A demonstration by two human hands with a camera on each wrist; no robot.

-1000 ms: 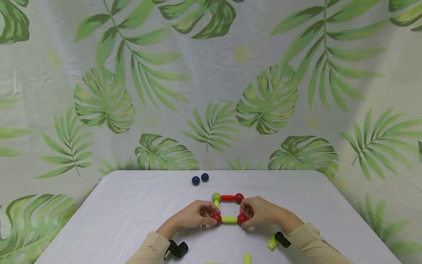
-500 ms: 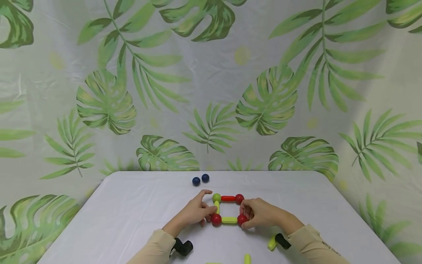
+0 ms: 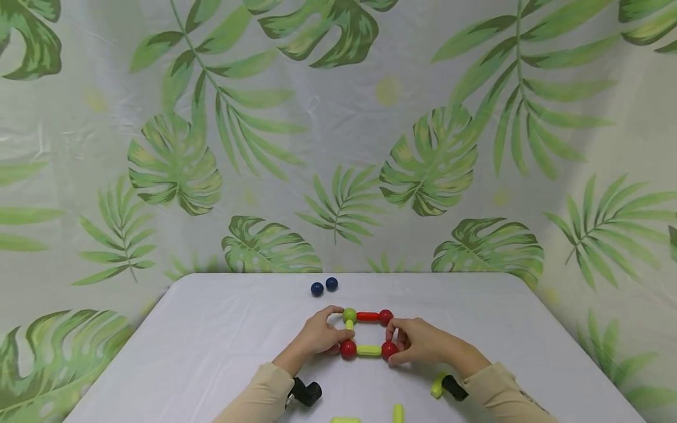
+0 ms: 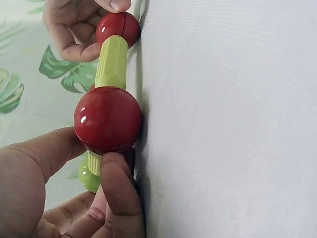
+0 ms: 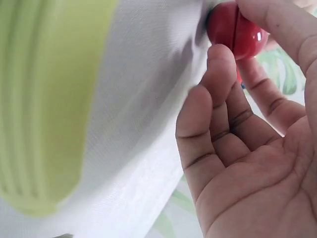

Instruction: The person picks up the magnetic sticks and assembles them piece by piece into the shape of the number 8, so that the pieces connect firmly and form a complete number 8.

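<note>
In the head view, a square of balls and rods lies on the table. Its corners are a green ball (image 3: 349, 315), a far red ball (image 3: 386, 317), a near-left red ball (image 3: 348, 349) and a near-right red ball (image 3: 389, 351). Green rods (image 3: 368, 351) form the near and left sides; a red rod (image 3: 367, 316) forms the far side. No rod shows on the right. My left hand (image 3: 319, 335) grips the left side, index finger at the green ball, other fingers against the near-left red ball. My right hand (image 3: 420, 341) pinches the near-right red ball.
Two dark blue balls (image 3: 324, 286) sit near the table's far edge. Loose green rods lie near the front: one rod (image 3: 345, 420), another rod (image 3: 398, 413), and a third rod (image 3: 438, 385) beside the right wrist. A leaf-print cloth (image 3: 338, 147) hangs behind the white table (image 3: 211, 329).
My left hand has moved from the near-left red ball up along the left side, its index finger stretching to the green ball. The right hand keeps its pinch.
</note>
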